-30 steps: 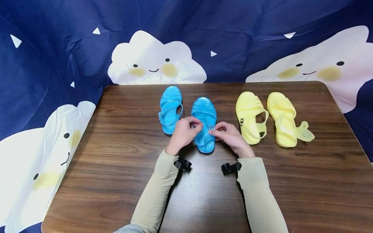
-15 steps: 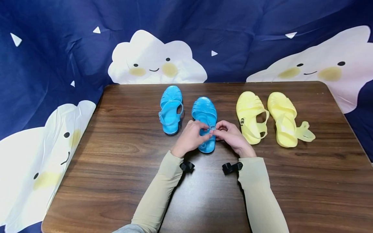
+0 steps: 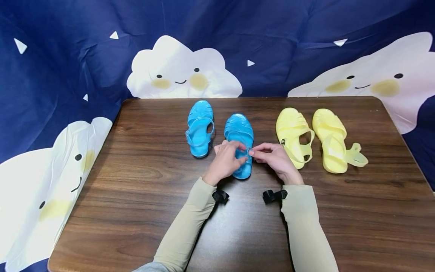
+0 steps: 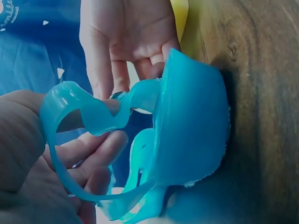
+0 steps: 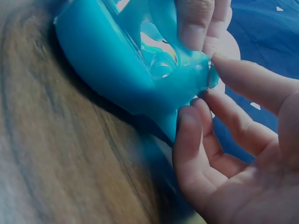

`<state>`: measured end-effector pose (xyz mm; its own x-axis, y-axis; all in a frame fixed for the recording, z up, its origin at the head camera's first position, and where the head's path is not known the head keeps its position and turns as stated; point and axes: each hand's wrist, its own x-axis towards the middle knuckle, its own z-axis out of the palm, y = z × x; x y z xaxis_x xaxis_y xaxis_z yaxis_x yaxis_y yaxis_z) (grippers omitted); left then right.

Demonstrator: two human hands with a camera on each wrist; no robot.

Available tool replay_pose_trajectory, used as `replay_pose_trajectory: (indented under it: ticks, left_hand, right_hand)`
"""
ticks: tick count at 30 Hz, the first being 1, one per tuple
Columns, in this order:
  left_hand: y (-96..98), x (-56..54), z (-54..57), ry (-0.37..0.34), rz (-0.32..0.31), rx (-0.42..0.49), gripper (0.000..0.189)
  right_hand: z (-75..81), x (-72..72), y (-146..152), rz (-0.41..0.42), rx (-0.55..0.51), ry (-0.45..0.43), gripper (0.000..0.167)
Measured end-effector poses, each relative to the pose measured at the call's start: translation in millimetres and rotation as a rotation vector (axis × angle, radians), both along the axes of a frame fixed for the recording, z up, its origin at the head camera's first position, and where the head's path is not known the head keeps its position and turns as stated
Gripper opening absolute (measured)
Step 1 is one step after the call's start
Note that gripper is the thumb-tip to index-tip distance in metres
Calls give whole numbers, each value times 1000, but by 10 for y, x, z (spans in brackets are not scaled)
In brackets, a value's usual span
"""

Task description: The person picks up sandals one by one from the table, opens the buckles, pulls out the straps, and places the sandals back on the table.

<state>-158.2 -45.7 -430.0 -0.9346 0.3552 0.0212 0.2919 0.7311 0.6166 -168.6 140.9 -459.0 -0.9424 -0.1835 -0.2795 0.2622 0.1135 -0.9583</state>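
A blue jelly sandal (image 3: 238, 124) lies toe away on the table, between both hands. My left hand (image 3: 225, 161) is over its left side, holding the loose curved ankle strap (image 4: 56, 114) near the buckle. My right hand (image 3: 276, 160) pinches the small buckle (image 5: 210, 72) between thumb and index finger on the sandal's right side. In the left wrist view, the strap arches in a loop from the sandal's heel (image 4: 194, 126) up to the buckle. Fingers partly hide where strap and buckle meet. A second blue sandal (image 3: 200, 110) with its strap looped round lies to the left.
Two yellow sandals stand to the right: one with a looped strap (image 3: 289, 119), the other (image 3: 326, 121) with its strap splayed out rightward. All lie on a brown wood-grain table (image 3: 142, 151). A dark blue cloud-print curtain (image 3: 268, 30) hangs behind.
My left hand has moved right to the strap and buckle, and its thumb and index finger meet the right hand's there. My right hand has shifted slightly right. The sandals stay put.
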Motion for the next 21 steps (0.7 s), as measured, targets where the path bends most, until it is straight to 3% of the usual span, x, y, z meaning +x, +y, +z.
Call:
replay_pose_trajectory:
  ticks: [6, 13, 21]
  left_hand:
    - [8, -2, -29, -15, -4, -3, 20]
    - [22, -8, -50, -18, 11, 26, 21]
    - [43, -2, -67, -23, 25, 60, 20]
  right_hand:
    - [38, 9, 11, 4, 72, 13, 39]
    - [129, 44, -2, 4, 260, 89, 35]
    - [180, 56, -28, -8, 153, 96, 33]
